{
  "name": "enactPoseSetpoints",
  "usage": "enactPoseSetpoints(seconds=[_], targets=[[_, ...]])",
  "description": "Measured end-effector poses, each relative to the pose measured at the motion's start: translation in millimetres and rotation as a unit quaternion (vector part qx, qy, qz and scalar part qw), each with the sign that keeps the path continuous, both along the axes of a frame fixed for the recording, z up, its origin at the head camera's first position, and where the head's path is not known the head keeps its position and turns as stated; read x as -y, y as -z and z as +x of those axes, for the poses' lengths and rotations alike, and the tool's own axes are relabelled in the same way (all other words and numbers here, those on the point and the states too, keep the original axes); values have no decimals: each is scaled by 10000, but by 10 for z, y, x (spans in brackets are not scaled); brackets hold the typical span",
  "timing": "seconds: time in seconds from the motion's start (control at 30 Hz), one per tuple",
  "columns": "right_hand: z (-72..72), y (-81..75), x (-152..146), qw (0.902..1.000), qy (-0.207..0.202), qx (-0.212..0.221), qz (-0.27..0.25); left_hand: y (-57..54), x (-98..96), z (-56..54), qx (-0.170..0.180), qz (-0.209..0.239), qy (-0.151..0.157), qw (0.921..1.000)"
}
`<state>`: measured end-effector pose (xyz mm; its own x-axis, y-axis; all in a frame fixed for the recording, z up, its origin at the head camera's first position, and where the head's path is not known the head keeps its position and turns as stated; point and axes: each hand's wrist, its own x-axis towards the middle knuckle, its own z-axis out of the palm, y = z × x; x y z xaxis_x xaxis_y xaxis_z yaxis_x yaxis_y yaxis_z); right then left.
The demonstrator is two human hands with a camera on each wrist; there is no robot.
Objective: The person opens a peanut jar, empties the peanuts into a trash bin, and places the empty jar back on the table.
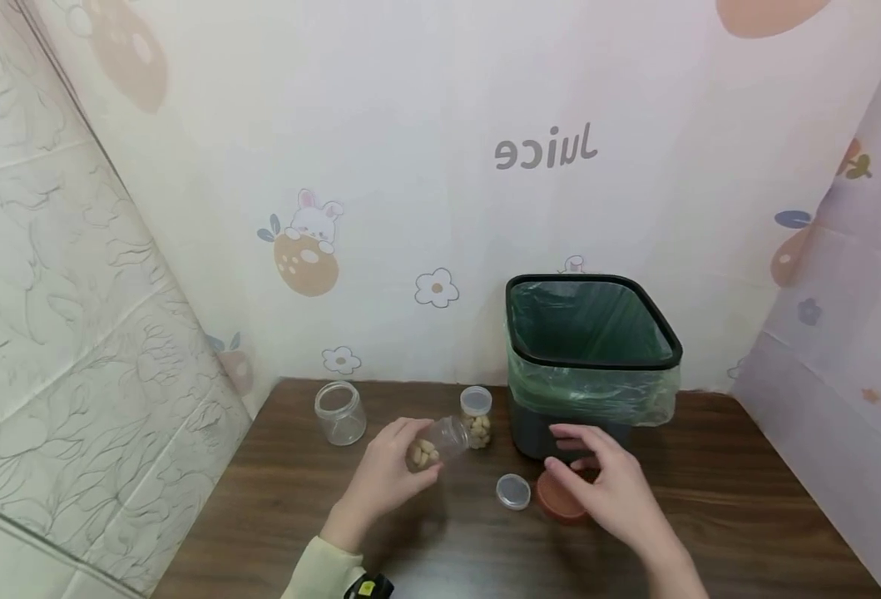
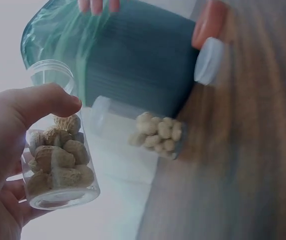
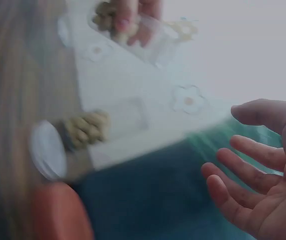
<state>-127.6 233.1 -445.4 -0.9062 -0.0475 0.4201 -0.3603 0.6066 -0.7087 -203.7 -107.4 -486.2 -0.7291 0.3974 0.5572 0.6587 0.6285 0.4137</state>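
My left hand (image 1: pixel 383 470) grips a clear uncapped jar (image 1: pixel 449 436) of peanuts, held tilted above the table with its mouth toward the right. In the left wrist view, unshelled peanuts (image 2: pixel 57 155) fill its lower part, and the thumb lies across its side. Just beyond it stands a capped jar (image 1: pixel 477 423), partly filled with peanuts. My right hand (image 1: pixel 611 481) hovers with spread, slightly bent fingers, holding nothing. Below that hand lies a red lid (image 1: pixel 556 502), partly covered by it in the head view, with a small clear lid (image 1: pixel 513 492) beside it.
A dark bin (image 1: pixel 533 426) with a green liner stands at the back right, close behind my right hand. An uncapped clear jar (image 1: pixel 343 426) sits at the back left of the brown table (image 1: pixel 275 499). Patterned wall covering (image 1: pixel 410 208) borders the far edge.
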Motion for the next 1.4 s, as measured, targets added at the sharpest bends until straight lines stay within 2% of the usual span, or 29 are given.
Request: enactPoseSetpoints(seconds=[0.13,0.27,0.33,0.43,0.57,0.73,0.83,0.97,1.13,1.27,1.4], targets=[[71,-215,-225,9984,201,-427,-307,-124,82,-51,-35,139,-64,9999],[85,-504,-451,9899,734,-822,-890,-305,124,-113,106,218,-71,9997],[41,-650,-556,9830,907,-1113,-1145,-400,129,-139,133,241,-87,9996],[-72,-821,-704,9758,1144,-1431,-1193,-519,125,-173,60,228,-91,9997],[-280,-931,-879,9755,1338,-1378,-1072,-647,104,-212,-138,211,-67,9997],[-530,-947,-1053,9866,1248,-690,-791,-783,84,-240,-121,279,12,9995],[-644,-924,-1131,9924,963,-205,-738,-841,75,-258,-195,279,64,9994],[-771,-876,-1186,9954,603,207,-709,-910,65,-288,-323,248,122,9991],[-874,-756,-1195,9949,690,498,-549,-981,39,-318,-313,226,172,9991],[-903,-640,-1175,9913,744,524,-954,-1040,3,-347,-198,170,124,9996],[-913,-550,-1140,9867,946,357,-1276,-1149,-52,-411,-71,84,100,9999]])
